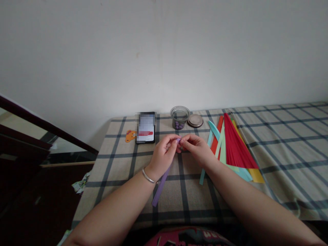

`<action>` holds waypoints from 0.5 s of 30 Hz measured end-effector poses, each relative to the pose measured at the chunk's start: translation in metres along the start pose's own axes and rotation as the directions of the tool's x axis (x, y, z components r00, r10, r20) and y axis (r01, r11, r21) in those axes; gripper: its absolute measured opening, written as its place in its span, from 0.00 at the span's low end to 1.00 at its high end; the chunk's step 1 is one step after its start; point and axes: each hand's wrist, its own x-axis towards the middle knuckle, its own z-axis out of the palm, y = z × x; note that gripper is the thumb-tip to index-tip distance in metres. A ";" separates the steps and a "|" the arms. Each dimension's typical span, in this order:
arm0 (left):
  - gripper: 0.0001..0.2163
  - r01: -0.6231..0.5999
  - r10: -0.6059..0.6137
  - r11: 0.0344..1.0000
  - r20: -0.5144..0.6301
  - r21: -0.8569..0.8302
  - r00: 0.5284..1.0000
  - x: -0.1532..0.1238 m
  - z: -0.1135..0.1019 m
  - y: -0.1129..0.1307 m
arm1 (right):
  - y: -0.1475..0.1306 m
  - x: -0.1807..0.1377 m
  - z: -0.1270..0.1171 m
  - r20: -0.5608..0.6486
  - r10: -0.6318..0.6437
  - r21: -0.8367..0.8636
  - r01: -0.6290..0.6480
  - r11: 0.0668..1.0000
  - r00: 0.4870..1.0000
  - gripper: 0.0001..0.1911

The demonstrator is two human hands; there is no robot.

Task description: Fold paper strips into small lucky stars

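A small folded piece at the end of a purple paper strip is pinched between both my hands, above the middle of the table. My left hand (166, 150), with a silver bangle at the wrist, closes thumb and fingers on it from the left. From the right, my right hand (193, 145) grips the same piece with its fingertips. Lower down, more purple paper strip (161, 188) lies on the cloth below my left hand; whether it joins the pinched end is hidden. Just beyond my hands stands a clear plastic cup (179, 114) with several small purple pieces inside.
Beside the cup lies a round lid (195, 120). A fan of red paper strips (237, 147) with orange, green, blue and yellow ones is at right. A phone or tablet (146, 128) and a bear cutout (130, 136) are at left on the checked tablecloth (115, 171).
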 end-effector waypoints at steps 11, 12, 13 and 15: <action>0.07 0.104 -0.109 0.989 -0.042 -0.106 0.993 0.004 -0.001 0.001 | 0.000 0.000 0.000 0.042 -0.052 -0.074 0.055 0.996 0.998 0.12; 0.07 0.100 -0.104 0.989 -0.035 -0.104 0.994 0.004 0.000 0.002 | 0.001 0.000 0.000 0.041 -0.052 -0.077 0.055 0.996 0.998 0.12; 0.07 0.095 -0.099 0.990 -0.027 -0.107 0.995 0.003 0.000 0.002 | 0.001 0.000 -0.001 0.039 -0.050 -0.078 0.053 0.996 0.998 0.12; 0.07 0.091 -0.093 0.989 -0.011 -0.120 0.996 0.003 -0.001 0.002 | 0.001 0.000 -0.001 0.037 -0.048 -0.063 0.050 0.997 0.998 0.13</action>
